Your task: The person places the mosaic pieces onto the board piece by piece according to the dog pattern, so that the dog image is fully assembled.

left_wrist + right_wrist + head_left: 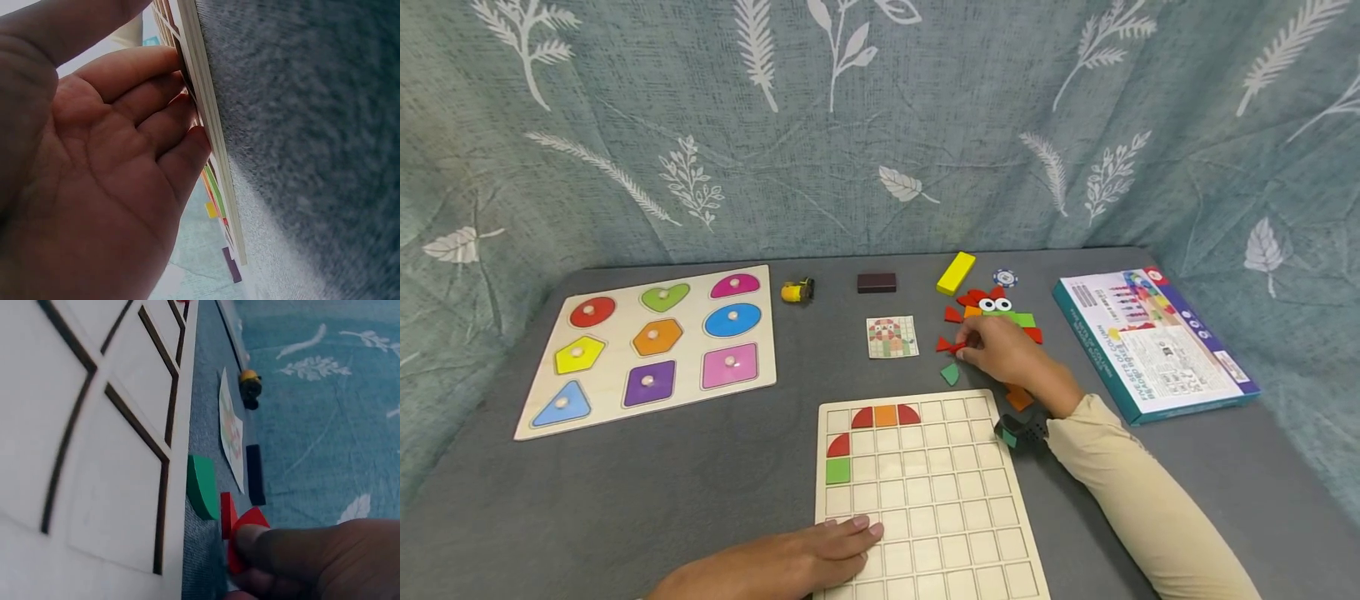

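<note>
My left hand [808,557] rests with fairly straight fingers on the left edge of a wooden grid board [925,479]. In the left wrist view its fingertips touch the board's side. Upper-left cells hold two red quarter-round pieces around an orange square [885,415], another red quarter-round [838,446] and a green square [838,471]. Beyond the board my right hand [1000,346] pinches a red piece [251,534] between thumb and finger. Close by lie another red piece [227,512] and a dark green leaf-shaped piece [202,486]. The hand partly covers the pile of loose pieces [1024,320].
A printed pattern card [892,337] lies behind the board. Further back are a dark block [877,283], a yellow block [956,273], a small yellow toy [797,290] and a poker chip [1005,277]. A shape puzzle [692,367] lies left, a box [1157,346] right.
</note>
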A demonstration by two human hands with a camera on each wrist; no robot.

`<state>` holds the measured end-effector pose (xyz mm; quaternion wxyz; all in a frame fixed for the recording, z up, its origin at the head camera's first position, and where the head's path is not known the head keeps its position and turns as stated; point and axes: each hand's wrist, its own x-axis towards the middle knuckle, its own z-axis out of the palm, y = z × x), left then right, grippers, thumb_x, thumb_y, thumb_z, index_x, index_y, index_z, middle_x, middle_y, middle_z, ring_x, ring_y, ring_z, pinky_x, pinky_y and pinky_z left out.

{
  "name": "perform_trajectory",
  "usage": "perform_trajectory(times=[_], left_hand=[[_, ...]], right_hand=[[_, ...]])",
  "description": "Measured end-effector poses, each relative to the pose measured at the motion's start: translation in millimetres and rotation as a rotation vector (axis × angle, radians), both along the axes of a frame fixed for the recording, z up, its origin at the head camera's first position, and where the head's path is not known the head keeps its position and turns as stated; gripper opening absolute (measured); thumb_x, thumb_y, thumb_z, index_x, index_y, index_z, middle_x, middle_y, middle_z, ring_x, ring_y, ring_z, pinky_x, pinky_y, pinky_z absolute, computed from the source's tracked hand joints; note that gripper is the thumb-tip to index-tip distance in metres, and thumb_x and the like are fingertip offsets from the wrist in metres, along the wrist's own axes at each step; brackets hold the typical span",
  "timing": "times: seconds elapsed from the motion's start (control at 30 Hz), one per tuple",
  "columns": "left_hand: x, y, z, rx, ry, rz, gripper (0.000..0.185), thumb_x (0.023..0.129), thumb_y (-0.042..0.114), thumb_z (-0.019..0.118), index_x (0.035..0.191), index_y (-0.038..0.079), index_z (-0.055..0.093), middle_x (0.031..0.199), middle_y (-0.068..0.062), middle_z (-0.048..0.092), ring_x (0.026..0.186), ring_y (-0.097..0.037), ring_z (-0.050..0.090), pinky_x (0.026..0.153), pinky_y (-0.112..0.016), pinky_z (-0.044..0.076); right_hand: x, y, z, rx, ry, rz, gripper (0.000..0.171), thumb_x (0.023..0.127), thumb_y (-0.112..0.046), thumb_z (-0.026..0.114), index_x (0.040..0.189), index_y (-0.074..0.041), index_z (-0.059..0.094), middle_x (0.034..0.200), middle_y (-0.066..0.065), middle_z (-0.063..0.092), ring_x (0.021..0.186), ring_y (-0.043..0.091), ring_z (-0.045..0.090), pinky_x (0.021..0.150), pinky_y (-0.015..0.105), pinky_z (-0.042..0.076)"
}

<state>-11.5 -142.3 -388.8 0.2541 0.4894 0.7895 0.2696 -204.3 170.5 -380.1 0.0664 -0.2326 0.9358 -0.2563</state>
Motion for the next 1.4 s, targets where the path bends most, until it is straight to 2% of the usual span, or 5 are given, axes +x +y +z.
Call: perform_trajectory(times=[0.27, 0.57, 0.73, 1.0, 1.4], left_hand=[[2.8, 1, -1.7, -0.016, 0.108, -0.038, 0.065, 0.099, 0.051, 0.047, 0.141, 0.002, 0.049, 0.152, -0.008, 0.037, 0.138, -0.027, 0.036, 0.098, -0.031, 0.044], [5.8, 0, -1.5, -0.016, 0.194, -0.082, 0.061, 0.1, 0.049, 0.044, 0.141, 0.005, 0.051, 0.152, -0.009, 0.037, 0.137, -0.027, 0.037, 0.095, -0.023, 0.044], [6.5, 0, -5.0, 0.001, 0.255, -0.113, 0.056, 0.104, 0.043, 0.04, 0.136, -0.001, 0.054, 0.151, -0.017, 0.036, 0.136, -0.032, 0.038, 0.098, -0.03, 0.045], [4.8, 0, -6.7, -0.021, 0.201, -0.109, 0.062, 0.103, 0.046, 0.04, 0.139, -0.003, 0.049, 0.153, -0.021, 0.031, 0.138, -0.034, 0.034, 0.101, -0.036, 0.043], [6.0, 0, -8.7, 0.017, 0.349, -0.154, 0.055, 0.106, 0.04, 0.035, 0.138, -0.003, 0.049, 0.152, -0.018, 0.034, 0.137, -0.028, 0.037, 0.1, -0.03, 0.043]], right_hand=[[13.3, -14, 1.1, -0.106, 0.064, 0.128, 0.022, 0.094, 0.004, 0.057, 0.111, 0.002, 0.071, 0.094, 0.009, 0.057, 0.068, 0.018, 0.045, 0.059, 0.03, 0.039], [34.6, -41, 6.0, -0.1, 0.028, 0.279, 0.016, 0.089, 0.002, 0.062, 0.099, -0.004, 0.073, 0.092, 0.0, 0.06, 0.078, 0.013, 0.053, 0.068, 0.027, 0.047], [47.4, -57, 11.1, -0.11, -0.021, 0.38, 0.016, 0.088, 0.002, 0.063, 0.096, -0.007, 0.074, 0.091, -0.002, 0.062, 0.078, 0.011, 0.053, 0.069, 0.025, 0.047], [67.4, -90, 10.5, -0.116, -0.13, 0.612, 0.015, 0.085, 0.003, 0.066, 0.09, -0.008, 0.073, 0.084, -0.005, 0.061, 0.074, 0.002, 0.052, 0.068, 0.017, 0.046], [88.1, -124, 6.4, -0.135, -0.283, 0.683, 0.015, 0.085, 0.004, 0.065, 0.091, -0.007, 0.073, 0.076, -0.012, 0.061, 0.069, -0.005, 0.053, 0.068, 0.012, 0.046]])
